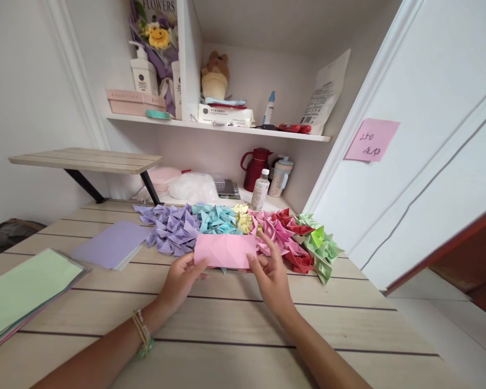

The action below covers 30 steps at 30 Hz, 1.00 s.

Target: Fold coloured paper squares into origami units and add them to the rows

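Note:
A pink sheet of paper point(225, 249), with faint crease lines across it, is held up above the table between my two hands. My left hand point(183, 278) pinches its lower left corner, thumb in front and fingers behind. On the other side, my right hand point(272, 275) grips the right edge, with the thumb on the front and the index finger raised along the side. Just behind the sheet lies a long heap of folded paper pieces: purple ones point(172, 229), blue ones point(215, 219), yellow ones point(243, 219), pink ones point(273, 229), red ones point(299, 259) and green ones point(324, 246).
A purple paper stack point(111, 243) and a light green paper stack point(28, 292) lie left on the slatted table point(227, 329). A small raised shelf point(85, 159) stands at the back left. Behind the heap are a plastic bottle point(260, 192) and a dark red jug point(257, 167).

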Each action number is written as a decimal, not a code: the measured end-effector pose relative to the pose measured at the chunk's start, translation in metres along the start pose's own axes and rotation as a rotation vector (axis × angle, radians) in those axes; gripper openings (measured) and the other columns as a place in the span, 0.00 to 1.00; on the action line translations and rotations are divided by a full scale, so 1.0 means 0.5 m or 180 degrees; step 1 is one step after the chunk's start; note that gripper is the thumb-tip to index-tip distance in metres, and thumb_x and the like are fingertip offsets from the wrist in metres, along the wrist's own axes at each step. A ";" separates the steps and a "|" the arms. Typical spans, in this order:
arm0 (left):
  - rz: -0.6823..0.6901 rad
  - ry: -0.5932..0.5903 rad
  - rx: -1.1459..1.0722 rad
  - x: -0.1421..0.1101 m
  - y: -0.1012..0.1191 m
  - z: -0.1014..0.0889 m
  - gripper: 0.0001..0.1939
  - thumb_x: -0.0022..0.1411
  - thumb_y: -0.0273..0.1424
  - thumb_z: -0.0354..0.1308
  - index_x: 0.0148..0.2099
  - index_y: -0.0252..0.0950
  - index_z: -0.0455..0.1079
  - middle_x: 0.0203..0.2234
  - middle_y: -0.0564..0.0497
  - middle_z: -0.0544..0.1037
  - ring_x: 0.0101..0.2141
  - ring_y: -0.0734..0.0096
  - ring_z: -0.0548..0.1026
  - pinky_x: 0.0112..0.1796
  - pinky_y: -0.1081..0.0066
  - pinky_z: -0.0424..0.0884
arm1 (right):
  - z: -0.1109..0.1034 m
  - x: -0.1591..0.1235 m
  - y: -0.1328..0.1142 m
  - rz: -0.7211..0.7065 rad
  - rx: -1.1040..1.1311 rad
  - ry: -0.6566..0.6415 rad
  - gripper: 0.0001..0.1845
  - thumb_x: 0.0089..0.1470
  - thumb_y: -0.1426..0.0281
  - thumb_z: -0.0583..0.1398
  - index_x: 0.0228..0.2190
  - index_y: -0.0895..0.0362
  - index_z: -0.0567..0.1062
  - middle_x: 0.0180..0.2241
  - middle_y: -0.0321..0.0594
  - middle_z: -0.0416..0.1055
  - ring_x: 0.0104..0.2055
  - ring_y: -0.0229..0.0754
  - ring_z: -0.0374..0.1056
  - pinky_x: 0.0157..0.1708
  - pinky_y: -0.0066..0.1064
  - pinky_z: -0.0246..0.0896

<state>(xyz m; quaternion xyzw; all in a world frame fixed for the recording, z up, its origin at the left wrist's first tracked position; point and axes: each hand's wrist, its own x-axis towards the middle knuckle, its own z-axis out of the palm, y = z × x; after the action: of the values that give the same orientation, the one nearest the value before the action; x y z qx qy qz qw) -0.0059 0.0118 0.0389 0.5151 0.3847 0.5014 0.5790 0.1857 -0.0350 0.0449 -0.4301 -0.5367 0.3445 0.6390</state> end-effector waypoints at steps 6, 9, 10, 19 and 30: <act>0.0216 0.0274 -0.0314 0.019 -0.010 -0.018 0.15 0.48 0.29 0.63 0.37 0.34 0.62 0.15 0.58 0.72 0.16 0.79 0.69 0.18 0.80 0.65 | -0.021 0.012 -0.002 -0.0456 -0.0856 -0.1083 0.27 0.40 0.65 0.67 0.46 0.49 0.71 0.44 0.42 0.71 0.39 0.45 0.69 0.39 0.35 0.65; 0.0276 0.0122 -0.0316 0.021 -0.012 -0.021 0.15 0.49 0.27 0.61 0.39 0.36 0.60 0.13 0.62 0.68 0.13 0.82 0.64 0.16 0.82 0.59 | -0.022 0.014 -0.002 -0.0509 -0.0935 -0.1150 0.15 0.45 0.67 0.65 0.39 0.50 0.76 0.36 0.40 0.75 0.35 0.42 0.69 0.36 0.33 0.64; 0.0299 0.0083 -0.0295 0.020 -0.012 -0.020 0.16 0.50 0.28 0.60 0.41 0.36 0.59 0.13 0.62 0.68 0.13 0.81 0.64 0.16 0.82 0.60 | -0.020 0.013 -0.002 -0.0498 -0.0873 -0.1164 0.11 0.46 0.67 0.64 0.36 0.51 0.78 0.32 0.39 0.76 0.33 0.42 0.70 0.35 0.32 0.64; 0.0597 -0.0709 0.0321 -0.009 -0.007 -0.005 0.26 0.50 0.30 0.63 0.52 0.36 0.61 0.33 0.46 0.76 0.34 0.64 0.75 0.37 0.67 0.71 | 0.024 -0.015 0.022 0.0090 -0.0502 -0.0202 0.05 0.42 0.66 0.65 0.22 0.55 0.78 0.26 0.40 0.75 0.32 0.43 0.69 0.32 0.31 0.62; 0.0846 -0.0362 0.0739 -0.005 -0.017 -0.012 0.08 0.45 0.28 0.65 0.31 0.33 0.72 0.26 0.50 0.76 0.30 0.68 0.74 0.33 0.72 0.70 | 0.012 -0.003 0.026 0.0109 -0.0401 -0.0383 0.10 0.46 0.63 0.62 0.24 0.57 0.76 0.31 0.41 0.73 0.35 0.43 0.67 0.31 0.29 0.62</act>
<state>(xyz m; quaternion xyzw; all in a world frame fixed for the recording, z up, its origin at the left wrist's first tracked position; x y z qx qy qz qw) -0.0104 0.0109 0.0295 0.6523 0.3351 0.4958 0.4651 0.1796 -0.0301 0.0326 -0.4571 -0.5872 0.3461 0.5713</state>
